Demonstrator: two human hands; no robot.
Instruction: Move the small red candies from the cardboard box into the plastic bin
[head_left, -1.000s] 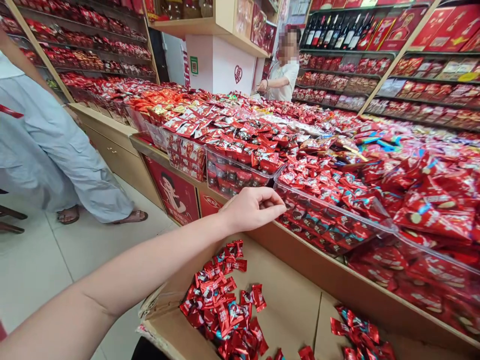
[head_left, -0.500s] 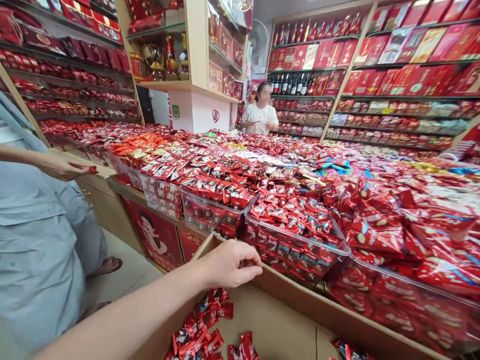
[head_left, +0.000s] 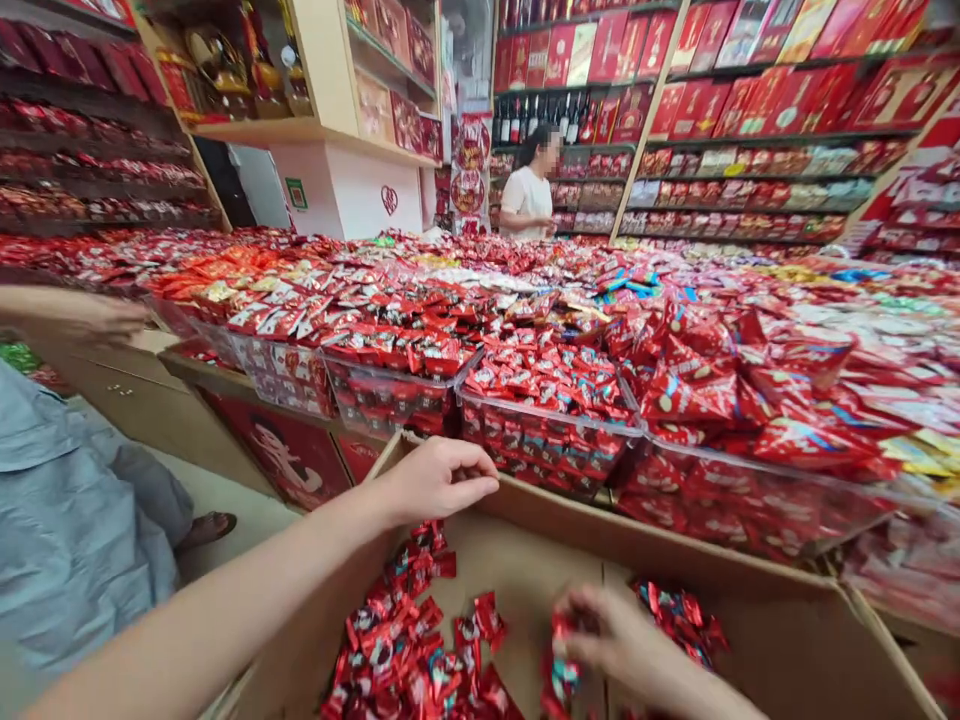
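Note:
My left hand [head_left: 439,478] hovers above the left back corner of a cardboard box [head_left: 697,555]. Its fingers are loosely curled, a gap shows between them and the thumb, and I see nothing in it. Inside the box, my right hand [head_left: 604,632] is blurred by motion, its fingers closed around red-wrapped candies [head_left: 561,672]. A pile of red-wrapped candies [head_left: 405,650] lies on the box's left side. More candies [head_left: 684,618] lie at the right, behind my right hand.
Clear plastic bins [head_left: 551,412] full of wrapped sweets line the counter just beyond the box. At the left stands a person in grey trousers [head_left: 67,500], with one arm extended. Another person [head_left: 527,190] stands behind the counter. Stocked shelves [head_left: 757,140] cover the back wall.
My right hand has come into view inside the box, at the candies. The view has shifted down and right, showing more of the box. My left hand keeps nearly the same pose.

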